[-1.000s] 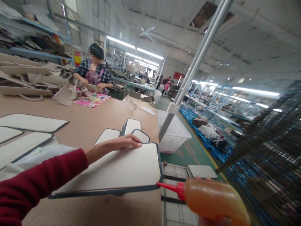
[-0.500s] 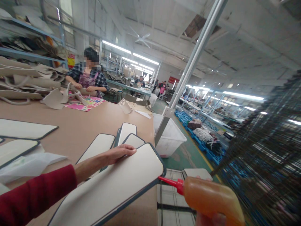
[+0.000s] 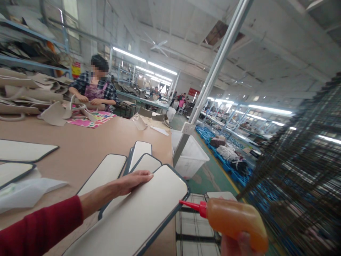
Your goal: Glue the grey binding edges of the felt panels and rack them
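Observation:
My left hand [image 3: 134, 180] grips the far edge of a long cream panel [image 3: 149, 202] with rounded corners and a dark border; the fingers lie on top, and what is under the panel is hidden. In my right hand [image 3: 237, 243], at the lower right, is a squeeze bottle [image 3: 234, 218] of amber liquid. Its red nozzle [image 3: 190, 205] points left, the tip at the dark border near the panel's right corner. Behind the held panel, similar panels [image 3: 142, 149] overlap on the brown table [image 3: 90, 138].
More panels [image 3: 23, 149] and a thin white sheet [image 3: 32, 190] lie at left. A co-worker [image 3: 93, 85] handles beige pieces across the table. Beyond the right edge stand a metal post [image 3: 207, 89], a white bin [image 3: 191, 156] and a wire rack [image 3: 195, 222] with panels.
The panel has shifted slightly relative to the nozzle, whose tip now sits a little farther below the right corner along the border. Both hands keep their hold.

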Demonstrator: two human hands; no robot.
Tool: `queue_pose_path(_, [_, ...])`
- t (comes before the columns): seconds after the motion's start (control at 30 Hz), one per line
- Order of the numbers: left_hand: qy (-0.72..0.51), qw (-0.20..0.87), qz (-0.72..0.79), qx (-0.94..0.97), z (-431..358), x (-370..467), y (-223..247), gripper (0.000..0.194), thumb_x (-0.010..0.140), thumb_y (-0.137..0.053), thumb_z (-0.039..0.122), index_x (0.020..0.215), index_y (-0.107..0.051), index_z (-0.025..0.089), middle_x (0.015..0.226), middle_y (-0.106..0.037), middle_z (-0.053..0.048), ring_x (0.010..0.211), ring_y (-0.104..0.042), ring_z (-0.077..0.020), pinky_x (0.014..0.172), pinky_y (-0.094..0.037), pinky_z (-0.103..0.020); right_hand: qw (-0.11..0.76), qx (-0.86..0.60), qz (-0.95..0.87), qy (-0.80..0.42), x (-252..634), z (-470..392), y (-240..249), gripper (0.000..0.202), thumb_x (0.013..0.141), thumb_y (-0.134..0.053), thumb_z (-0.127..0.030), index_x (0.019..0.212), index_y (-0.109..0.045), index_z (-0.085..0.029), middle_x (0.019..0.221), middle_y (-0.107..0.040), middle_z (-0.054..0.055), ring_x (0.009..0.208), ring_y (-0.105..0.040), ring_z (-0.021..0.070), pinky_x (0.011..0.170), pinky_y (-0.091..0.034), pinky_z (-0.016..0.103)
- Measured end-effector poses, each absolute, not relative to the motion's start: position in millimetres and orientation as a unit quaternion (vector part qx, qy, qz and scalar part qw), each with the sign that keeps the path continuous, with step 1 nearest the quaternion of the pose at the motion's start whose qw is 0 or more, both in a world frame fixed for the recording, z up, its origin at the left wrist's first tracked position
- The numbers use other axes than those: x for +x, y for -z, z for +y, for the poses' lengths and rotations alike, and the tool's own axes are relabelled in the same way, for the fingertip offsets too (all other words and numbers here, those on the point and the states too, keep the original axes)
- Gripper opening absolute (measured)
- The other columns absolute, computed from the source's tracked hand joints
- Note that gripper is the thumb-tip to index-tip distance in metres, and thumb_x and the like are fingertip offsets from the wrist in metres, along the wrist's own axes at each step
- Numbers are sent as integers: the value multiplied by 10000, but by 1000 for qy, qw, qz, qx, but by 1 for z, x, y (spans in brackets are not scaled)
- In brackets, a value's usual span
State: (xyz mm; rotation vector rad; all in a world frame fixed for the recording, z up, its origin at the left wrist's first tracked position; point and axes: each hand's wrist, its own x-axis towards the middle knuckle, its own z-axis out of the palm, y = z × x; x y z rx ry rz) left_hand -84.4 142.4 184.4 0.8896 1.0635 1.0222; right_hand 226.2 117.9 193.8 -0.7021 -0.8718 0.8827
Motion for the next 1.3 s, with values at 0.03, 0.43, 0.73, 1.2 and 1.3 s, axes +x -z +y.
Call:
queue_pose_path(0.03, [-451, 654, 467, 389, 143, -84, -183, 451, 580, -755, 517, 695, -489, 171, 562, -544, 53, 481, -476, -86, 455, -363, -196, 755, -322, -403, -405, 228, 120, -191, 535, 691, -703, -377, 1175, -524, -239, 1225, -597, 59, 1098, -576, 276, 869, -527, 415])
queue_pose_path(0.43, [-462, 676, 450, 356, 148, -85, -170, 432, 596, -760, 483, 728, -492, 171, 622, -578, 36, 519, -526, -97, 500, -408, -203, 751, -322, -391, -424, 241, 141, -159, 595, 708, -701, -364, 1232, -488, -178, 1051, -679, 114, 886, -669, 272, 582, -579, 301])
queue_pose_path(0.73, [-469, 660, 465, 358, 146, -86, -172, 464, 570, -763, 508, 731, -482, 176, 607, -562, 53, 507, -517, -90, 491, -405, -201, 757, -326, -385, -415, 235, 140, -161, 613, 705, -702, -358, 1253, -481, -198, 1034, -688, 102, 823, -680, 268, 579, -586, 340])
queue_pose_path(1.2, [-470, 659, 475, 346, 153, -84, -179, 533, 487, -791, 524, 723, -468, 173, 567, -564, 58, 485, -519, -89, 477, -404, -201, 738, -304, -401, -449, 224, 134, -171, 549, 697, -697, -339, 1205, -522, -225, 1188, -623, 95, 1031, -617, 282, 688, -581, 344])
queue_pose_path(1.3, [-467, 661, 474, 347, 157, -84, -179, 547, 473, -797, 527, 732, -476, 168, 586, -587, 45, 507, -542, -99, 490, -418, -208, 718, -298, -416, -471, 221, 131, -176, 532, 700, -684, -377, 1185, -541, -213, 1257, -576, 96, 1079, -588, 295, 761, -570, 381])
